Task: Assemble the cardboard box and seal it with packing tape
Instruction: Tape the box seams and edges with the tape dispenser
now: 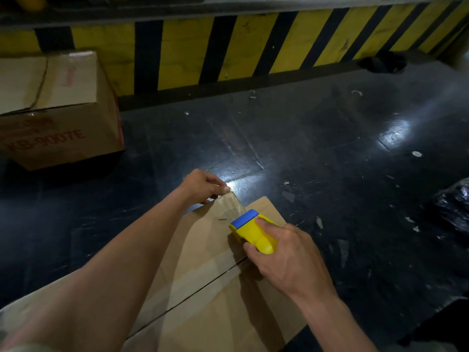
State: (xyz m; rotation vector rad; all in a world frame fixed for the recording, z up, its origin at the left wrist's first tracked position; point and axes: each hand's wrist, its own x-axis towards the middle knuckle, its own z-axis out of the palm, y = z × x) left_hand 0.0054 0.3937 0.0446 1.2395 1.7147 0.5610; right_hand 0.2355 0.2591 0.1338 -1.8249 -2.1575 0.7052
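A brown cardboard box (203, 288) lies in front of me with its flaps closed, and a dark seam runs across its top. My right hand (286, 255) grips a yellow tape dispenser with a blue head (253, 231) over the box's far end. A strip of clear packing tape (232, 203) stretches from the dispenser to the box's far edge. There my left hand (203, 186) pinches the free end of the tape between thumb and fingers.
A second cardboard box (55, 110) with red print stands at the far left on the dark glossy floor (330, 148). A yellow-and-black striped kerb (228, 47) runs along the back. Black plastic wrap (451, 207) lies at the right edge. Small scraps litter the floor.
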